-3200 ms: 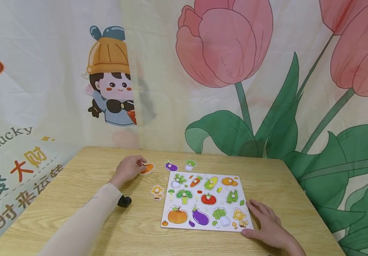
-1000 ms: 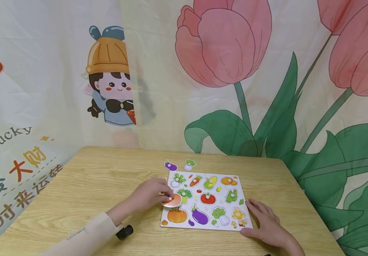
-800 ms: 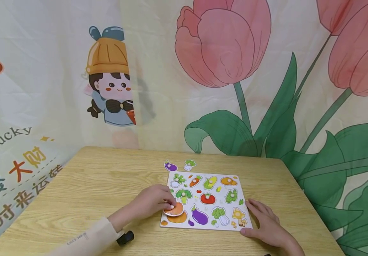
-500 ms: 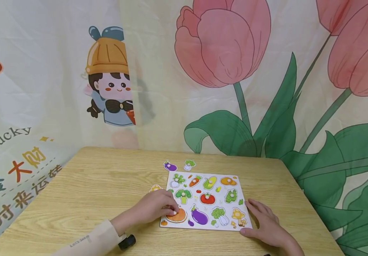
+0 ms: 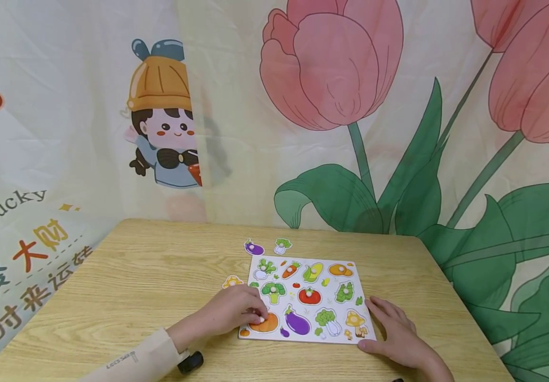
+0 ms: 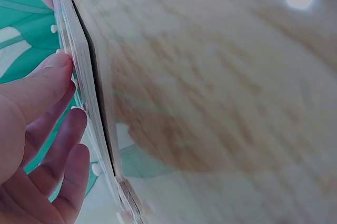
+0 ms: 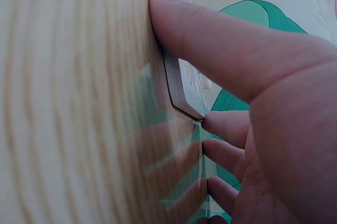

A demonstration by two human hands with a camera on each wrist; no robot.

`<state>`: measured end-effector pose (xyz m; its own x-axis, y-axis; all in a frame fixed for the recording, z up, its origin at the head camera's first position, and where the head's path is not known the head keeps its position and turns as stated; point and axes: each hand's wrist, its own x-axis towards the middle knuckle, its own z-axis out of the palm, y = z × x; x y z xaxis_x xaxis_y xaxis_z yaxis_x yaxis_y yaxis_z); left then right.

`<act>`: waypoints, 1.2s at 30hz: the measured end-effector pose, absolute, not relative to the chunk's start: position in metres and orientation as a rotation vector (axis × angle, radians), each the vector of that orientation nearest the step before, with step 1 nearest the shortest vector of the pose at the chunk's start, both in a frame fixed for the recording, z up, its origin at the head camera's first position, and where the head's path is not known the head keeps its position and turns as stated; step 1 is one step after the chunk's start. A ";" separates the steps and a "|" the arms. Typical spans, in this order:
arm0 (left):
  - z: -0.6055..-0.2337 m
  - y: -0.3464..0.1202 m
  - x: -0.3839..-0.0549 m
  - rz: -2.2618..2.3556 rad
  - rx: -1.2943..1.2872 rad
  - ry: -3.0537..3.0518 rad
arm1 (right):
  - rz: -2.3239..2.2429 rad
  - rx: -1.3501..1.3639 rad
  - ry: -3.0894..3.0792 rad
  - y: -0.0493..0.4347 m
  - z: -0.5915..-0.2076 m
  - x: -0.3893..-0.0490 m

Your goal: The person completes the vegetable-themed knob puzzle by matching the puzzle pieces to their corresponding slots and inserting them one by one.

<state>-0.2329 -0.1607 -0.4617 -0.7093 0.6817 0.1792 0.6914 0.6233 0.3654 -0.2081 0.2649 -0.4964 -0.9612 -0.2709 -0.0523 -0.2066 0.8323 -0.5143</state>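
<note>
My left hand (image 5: 228,310) pinches the small knob of a pumpkin puzzle piece (image 5: 270,321), which lies at the pumpkin picture in the front left corner of a white vegetable puzzle board (image 5: 329,300). Its fingers partly cover the piece. In the left wrist view, the thumb and fingers (image 6: 58,62) show beside the board's edge-on side. At the board's front right corner rests my right hand (image 5: 398,337), thumb along the front edge and fingers along the right side. The right wrist view shows that thumb (image 7: 174,19) against the board's edge.
Behind the board lie an eggplant piece (image 5: 254,247) and a bok choy piece (image 5: 282,245). A mushroom piece (image 5: 233,281), partly hidden by my left hand, lies left of it. Several knobbed pieces, including a tomato (image 5: 310,296), sit in the board on the wooden table (image 5: 159,265).
My left hand has carried the pumpkin piece from the table's back left toward me and right, then lowered it onto the pumpkin picture. My right hand stays at the board's corner.
</note>
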 end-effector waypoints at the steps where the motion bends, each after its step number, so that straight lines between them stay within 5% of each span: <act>1: -0.462 -0.161 -0.233 -0.651 -1.188 -2.810 | -0.790 -0.380 2.889 0.265 -0.496 -0.208; 25: -0.455 -0.164 -0.241 -0.702 -1.223 -2.850 | -0.789 -0.372 2.883 0.265 -0.494 -0.207; 36: -0.442 -0.181 -0.269 -0.784 -0.923 -2.808 | -0.785 -0.371 2.882 0.264 -0.495 -0.209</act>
